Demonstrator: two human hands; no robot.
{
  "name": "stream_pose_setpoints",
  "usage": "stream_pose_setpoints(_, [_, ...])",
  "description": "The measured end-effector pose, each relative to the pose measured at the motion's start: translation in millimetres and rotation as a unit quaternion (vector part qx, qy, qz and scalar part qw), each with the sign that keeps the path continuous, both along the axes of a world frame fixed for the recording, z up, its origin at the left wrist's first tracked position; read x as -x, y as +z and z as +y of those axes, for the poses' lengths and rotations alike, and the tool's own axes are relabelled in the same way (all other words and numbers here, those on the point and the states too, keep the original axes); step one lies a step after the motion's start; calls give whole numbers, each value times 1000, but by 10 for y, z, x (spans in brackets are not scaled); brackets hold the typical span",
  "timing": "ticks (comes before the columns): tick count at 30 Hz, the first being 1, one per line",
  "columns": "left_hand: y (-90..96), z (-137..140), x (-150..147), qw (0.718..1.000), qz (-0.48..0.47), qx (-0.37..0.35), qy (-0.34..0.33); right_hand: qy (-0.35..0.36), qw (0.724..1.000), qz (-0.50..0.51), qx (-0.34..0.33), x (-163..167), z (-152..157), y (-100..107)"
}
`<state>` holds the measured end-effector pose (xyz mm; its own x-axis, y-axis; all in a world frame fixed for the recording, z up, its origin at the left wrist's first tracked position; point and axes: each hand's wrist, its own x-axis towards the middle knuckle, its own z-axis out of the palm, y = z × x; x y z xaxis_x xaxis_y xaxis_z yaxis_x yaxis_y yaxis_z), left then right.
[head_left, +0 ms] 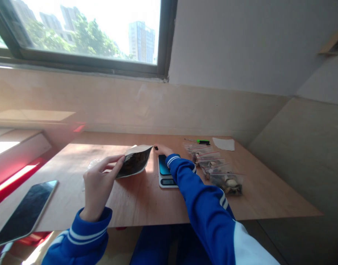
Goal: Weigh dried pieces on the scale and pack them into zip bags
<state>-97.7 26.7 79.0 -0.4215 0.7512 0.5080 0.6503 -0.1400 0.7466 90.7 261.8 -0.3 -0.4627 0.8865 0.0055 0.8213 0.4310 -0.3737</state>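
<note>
My left hand (101, 180) pinches the left edge of an open pouch (140, 149) with a pale outside. Its mouth tilts toward me and shows a dark inside; I cannot make out the contents clearly. At the pouch's right corner is my right hand (164, 150), closed on a small dark piece (156, 148) too small to name. Below my right sleeve lies a kitchen scale (164, 167) with a blue-looking plate and a small display, partly covered by the forearm.
Several zip bags (226, 180) with dried-looking pieces lie in a row right of the scale. Behind them are a green-handled screwdriver (202, 141) and a white paper (223, 144). A phone (28, 209) rests at the table's left; clear plastic (93, 163) lies behind my left hand.
</note>
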Motion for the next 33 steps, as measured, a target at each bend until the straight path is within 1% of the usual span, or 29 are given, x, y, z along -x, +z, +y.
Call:
stream_pose_setpoints(3, [-42,-53,25,999,-34,4,-2,-8,999,-28,19,86,107,-43])
stream_pose_setpoints(6, [-60,-87,51,998,-60,-3,-9,-7,999,-32,28,84,136,-29])
stream_pose_setpoints(9, [-58,-91,61,997,-73,-8,-8,14,1000,-4,26,-16,132,55])
stream_pose_setpoints(11, [-50,-79,51,997,-70,-10,-2,28,999,28,10,-124,113,126])
stream_pose_setpoints(14, [-31,-57,16,998,-58,-11,0,30,996,76,-22,-295,42,211])
stream_pose_setpoints(19, [-9,-60,-6,999,-45,-5,-8,2,990,127,-67,-523,-231,266])
stream_pose_setpoints(23, [-19,-71,24,999,-43,-13,-3,-20,985,150,-85,-668,-498,222])
stream_pose_setpoints(26, [-36,-68,33,999,-42,-18,-3,-29,981,166,-92,-709,-642,168])
stream_pose_setpoints(28, [-47,-68,26,999,-42,-13,-8,-25,979,180,-93,-690,-736,186])
stream_pose_setpoints(29, [-52,-70,19,999,-41,-9,-12,-22,978,185,-94,-667,-798,227])
stream_pose_setpoints(31, [-61,-78,1,999,-37,-3,-22,-6,969,221,-107,-605,-971,386])
stream_pose_setpoints(32, [-65,-82,-8,999,-34,-3,-28,9,962,250,-113,-568,-1084,498])
stream_pose_setpoints(33, [-70,-85,-18,999,-32,-5,-32,39,944,305,-119,-527,-1211,623])
